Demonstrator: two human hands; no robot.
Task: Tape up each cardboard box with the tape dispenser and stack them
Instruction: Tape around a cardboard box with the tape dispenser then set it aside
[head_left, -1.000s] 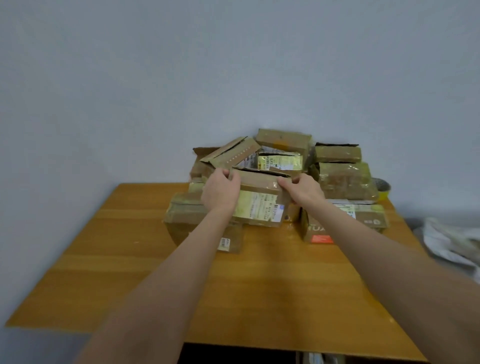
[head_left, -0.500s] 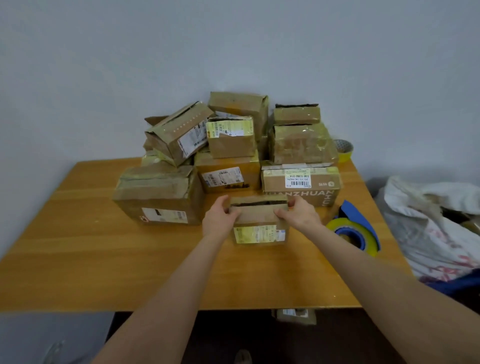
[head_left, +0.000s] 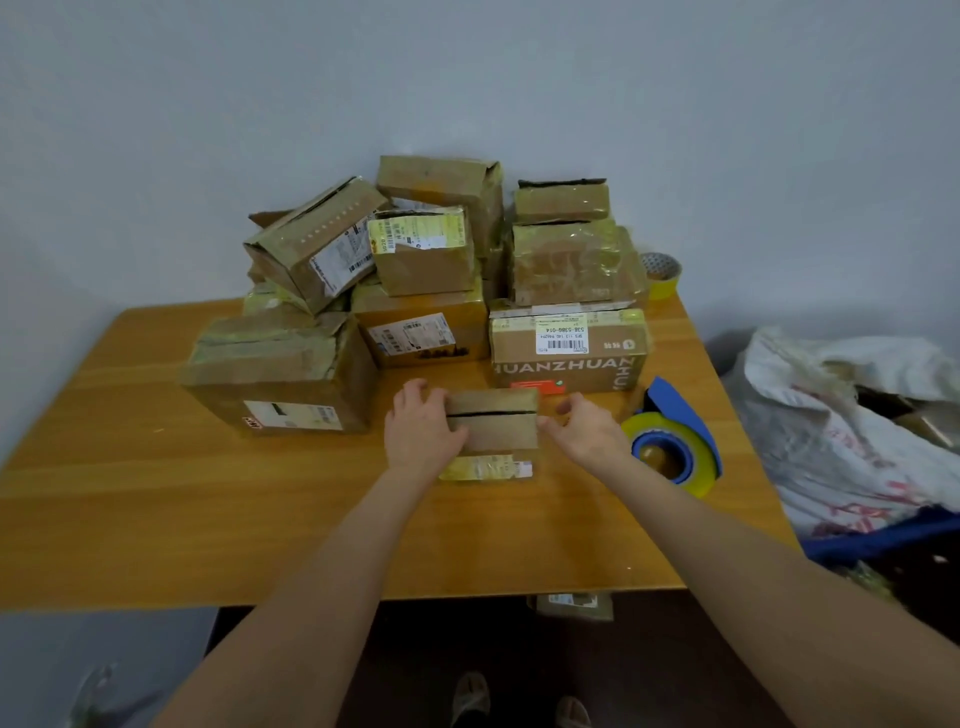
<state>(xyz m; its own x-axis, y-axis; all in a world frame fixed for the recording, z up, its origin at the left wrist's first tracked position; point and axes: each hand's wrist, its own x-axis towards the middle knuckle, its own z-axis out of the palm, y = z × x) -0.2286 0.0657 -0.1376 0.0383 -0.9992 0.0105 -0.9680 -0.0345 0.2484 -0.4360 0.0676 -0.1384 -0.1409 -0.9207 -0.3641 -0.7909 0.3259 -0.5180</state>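
Note:
A small cardboard box (head_left: 493, 426) sits on the wooden table (head_left: 156, 493) in front of me, its top flaps closed with a dark slit between them. My left hand (head_left: 423, 431) lies over the box's left end and grips it. My right hand (head_left: 589, 439) is at the right end with loosely spread fingers; only the fingertips meet the edge. A blue tape dispenser (head_left: 670, 441) with yellow tape lies just right of my right hand. Behind the small box is a pile of several cardboard boxes (head_left: 426, 249).
A large box (head_left: 280, 374) stands at the left and a printed box (head_left: 566, 353) directly behind my right hand. A spare tape roll (head_left: 662, 273) sits at the back right corner. A white bag (head_left: 841, 431) lies beyond the table's right edge.
Both hands carried the small box from the pile toward me and set it on the table. My right hand has loosened its hold.

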